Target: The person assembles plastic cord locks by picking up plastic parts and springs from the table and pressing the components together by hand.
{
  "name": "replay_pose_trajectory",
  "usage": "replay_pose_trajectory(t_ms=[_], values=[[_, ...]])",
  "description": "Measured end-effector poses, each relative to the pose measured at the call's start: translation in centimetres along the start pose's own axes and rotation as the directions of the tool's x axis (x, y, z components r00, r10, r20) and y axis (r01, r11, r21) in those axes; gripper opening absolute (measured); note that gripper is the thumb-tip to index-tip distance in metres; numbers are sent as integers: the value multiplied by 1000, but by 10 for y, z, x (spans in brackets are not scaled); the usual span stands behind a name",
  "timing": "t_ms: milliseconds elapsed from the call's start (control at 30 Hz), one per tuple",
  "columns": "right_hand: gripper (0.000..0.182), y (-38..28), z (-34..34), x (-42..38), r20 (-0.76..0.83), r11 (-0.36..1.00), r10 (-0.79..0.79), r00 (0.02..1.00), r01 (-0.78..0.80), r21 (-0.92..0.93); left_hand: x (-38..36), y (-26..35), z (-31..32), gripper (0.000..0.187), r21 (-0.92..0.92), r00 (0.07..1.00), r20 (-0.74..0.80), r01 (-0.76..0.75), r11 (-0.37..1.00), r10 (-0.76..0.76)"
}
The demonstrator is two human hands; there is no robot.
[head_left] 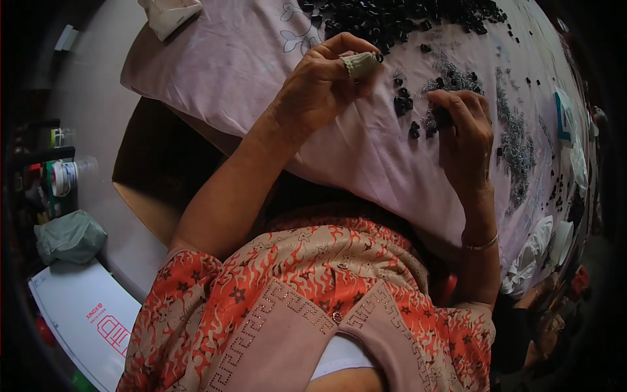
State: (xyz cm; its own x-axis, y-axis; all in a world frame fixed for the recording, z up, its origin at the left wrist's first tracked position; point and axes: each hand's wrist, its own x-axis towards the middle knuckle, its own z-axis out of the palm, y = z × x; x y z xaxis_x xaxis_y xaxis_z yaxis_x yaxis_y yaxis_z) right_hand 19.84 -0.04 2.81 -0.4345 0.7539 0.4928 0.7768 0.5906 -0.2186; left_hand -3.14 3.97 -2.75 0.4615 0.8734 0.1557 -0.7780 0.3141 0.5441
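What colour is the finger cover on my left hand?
The finger cover is pale cream, shown best in the head view.

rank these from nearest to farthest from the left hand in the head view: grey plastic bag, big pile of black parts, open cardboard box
From the left hand:
1. big pile of black parts, just beyond it on the cloth
2. open cardboard box, left, below the cloth's edge
3. grey plastic bag, far left

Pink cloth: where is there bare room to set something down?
Bare stretches of pink cloth lie between the two forearms, toward the body, and between the left hand and the white packet. It is crowded around the right hand: black pieces and silvery bits.
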Motion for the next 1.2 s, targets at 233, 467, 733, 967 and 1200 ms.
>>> replay_pose_trajectory(t_ms=[233, 467, 733, 967, 1200], values=[[20, -1, 23, 35, 167, 994, -10, 986, 28, -109, 0, -1, 9, 16, -9, 995, -93, 27, 1000, -28], [14, 2, 34, 58, 368, 988, 40, 929, 18, -152, 0, -1, 9, 17, -4, 991, -120, 56, 998, -56], [15, -7, 31, 41, 40, 990, 30, 999, -35, 140, 0, -1, 10, 19, 38, 993, -112, 32, 999, -27], [11, -15, 18, 18, 204, 292, 343, 917, -311, 904, -5, -1, 20, 14, 196, 992, -128, 15, 980, 11], [19, -8, 20, 18, 207, 145, 247, 947, -247, 958, -9, 0, 25, 22, 249, 999, -35, 15, 968, -7]])
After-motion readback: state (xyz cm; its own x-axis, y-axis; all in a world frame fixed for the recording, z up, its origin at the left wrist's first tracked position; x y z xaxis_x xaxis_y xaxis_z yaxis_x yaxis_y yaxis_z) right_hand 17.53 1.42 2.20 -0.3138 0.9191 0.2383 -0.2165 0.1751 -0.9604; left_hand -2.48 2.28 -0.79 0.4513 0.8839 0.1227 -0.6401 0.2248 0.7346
